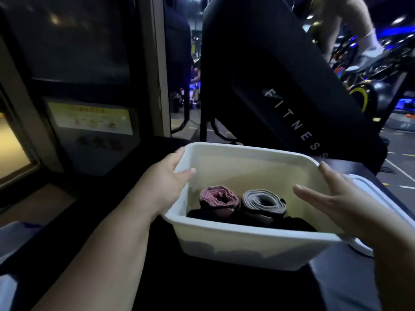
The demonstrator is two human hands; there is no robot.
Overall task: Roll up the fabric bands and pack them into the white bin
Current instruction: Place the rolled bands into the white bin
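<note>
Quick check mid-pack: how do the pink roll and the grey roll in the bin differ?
The pink roll sits on the left, the grey roll on the right. The pink roll's coils look crumpled, while the grey roll's form a neater, flatter spiral. Both stand on end, side by side and touching, in the white bin.

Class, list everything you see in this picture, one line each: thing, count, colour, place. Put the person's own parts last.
white bin: one, white, on the table, centre.
pink roll: one, pink, inside the bin, left.
grey roll: one, grey, inside the bin, beside the pink roll.
dark fabric: count unclear, black, bin floor.
white lid: one, white, right of the bin.
table: one, black, foreground.
fitness machine: one, black, behind the bin.
yellow notice: one, yellow, left panel.
left grip: one, holds the bin's left wall.
right grip: one, fingers spread at the bin's right rim.
</note>
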